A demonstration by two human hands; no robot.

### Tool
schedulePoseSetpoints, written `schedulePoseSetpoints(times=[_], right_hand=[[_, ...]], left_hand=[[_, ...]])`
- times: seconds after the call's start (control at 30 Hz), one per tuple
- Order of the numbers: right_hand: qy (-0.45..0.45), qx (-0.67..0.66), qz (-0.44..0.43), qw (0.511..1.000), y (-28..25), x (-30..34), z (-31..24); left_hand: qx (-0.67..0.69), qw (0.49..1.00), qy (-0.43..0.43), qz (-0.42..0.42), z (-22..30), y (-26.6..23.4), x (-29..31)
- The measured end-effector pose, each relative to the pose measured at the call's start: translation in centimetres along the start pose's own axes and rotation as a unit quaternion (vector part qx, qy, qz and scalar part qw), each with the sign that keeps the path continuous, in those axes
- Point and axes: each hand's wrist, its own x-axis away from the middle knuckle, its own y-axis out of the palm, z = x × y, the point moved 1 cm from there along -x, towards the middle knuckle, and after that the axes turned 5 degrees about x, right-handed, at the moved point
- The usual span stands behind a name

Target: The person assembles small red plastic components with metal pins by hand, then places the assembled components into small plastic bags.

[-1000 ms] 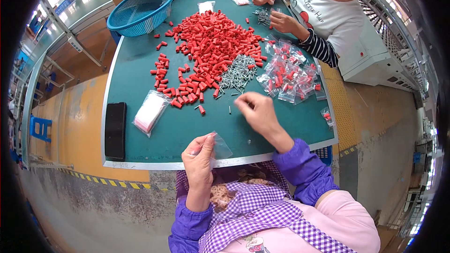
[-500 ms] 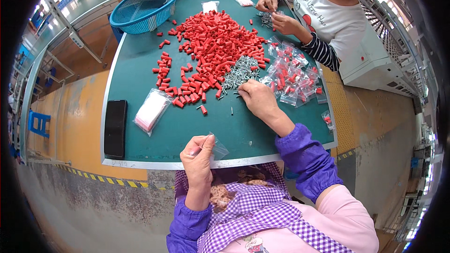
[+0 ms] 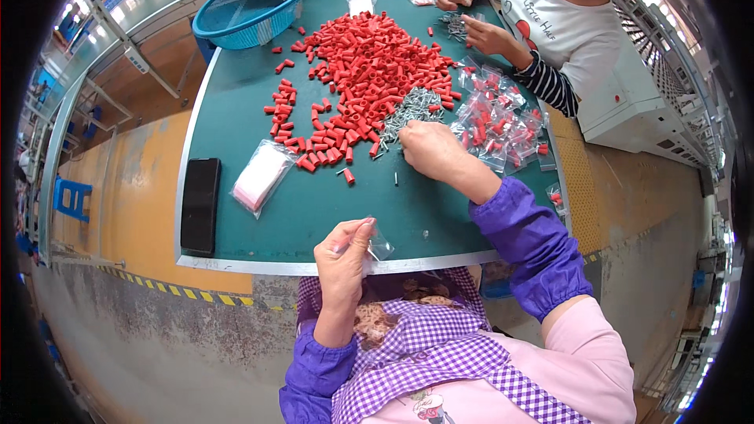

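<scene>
My left hand [image 3: 339,259] is closed in a pinch on a small clear plastic bag [image 3: 381,248], just above the table's near edge. Fingers hide part of the bag. My right hand [image 3: 441,155] reaches forward, its fingertips bent down at the near side of a heap of silver screws [image 3: 414,107]. What those fingertips pinch, if anything, is hidden. Spread beside and beyond the screws is a large pile of red plastic sleeves [image 3: 367,59]. One loose red sleeve [image 3: 349,177] and a single screw [image 3: 397,180] lie in front of the piles.
Filled clear bags [image 3: 496,127] with red sleeves lie to the right. At left are a pack of empty bags [image 3: 263,178] and a black phone [image 3: 200,206]. A blue basket [image 3: 247,30] stands far left. Across the table, a co-worker's hands [image 3: 485,36] work near more screws [image 3: 454,26].
The whole view has shifted slightly. My right hand's fingertips have moved a little further in at the screw heap. My left hand still grips the bag, turned slightly.
</scene>
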Motion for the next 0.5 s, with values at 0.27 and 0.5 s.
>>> schedulePoseSetpoints(times=[0.27,0.5], right_hand=[[0.017,-0.335,0.058,0.94,-3.8,3.1,-4.4],[-0.046,-0.356,0.041,0.932,-6.2,3.4,-6.0]], left_hand=[[-0.069,0.989,0.133,-0.002,0.1,0.4,-0.3],[-0.121,0.989,0.087,0.004,-0.7,-0.1,-0.3]])
